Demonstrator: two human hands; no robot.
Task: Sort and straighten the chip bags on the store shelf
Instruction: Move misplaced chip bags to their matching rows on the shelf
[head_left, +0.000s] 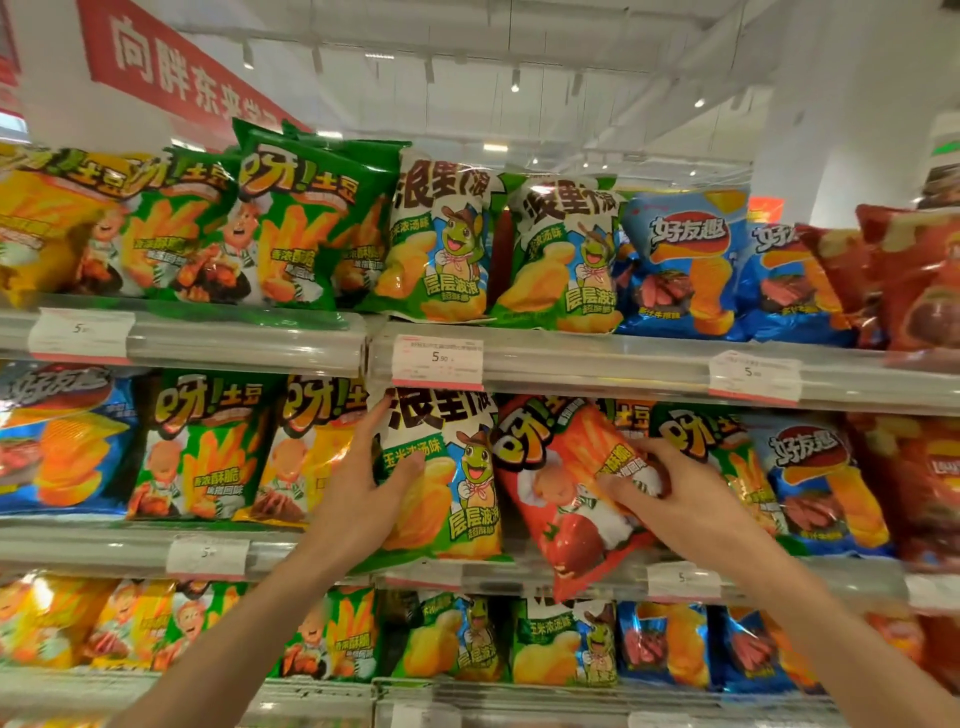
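On the middle shelf (597, 574) my left hand (371, 478) grips the left edge of a white and green chip bag with a cartoon turtle (452, 478), which stands upright. My right hand (660, 486) holds a red chip bag (561, 499) by its middle. That bag is tilted, its lower end hanging over the shelf's front rail. A green fries bag (711, 447) stands just behind my right hand.
The top shelf (597, 358) carries green, white and blue bags in a row, some leaning. Blue bags (826, 488) and red bags (930, 488) fill the right side. The bottom shelf holds yellow, green and blue bags. Price tags (437, 361) hang on the rails.
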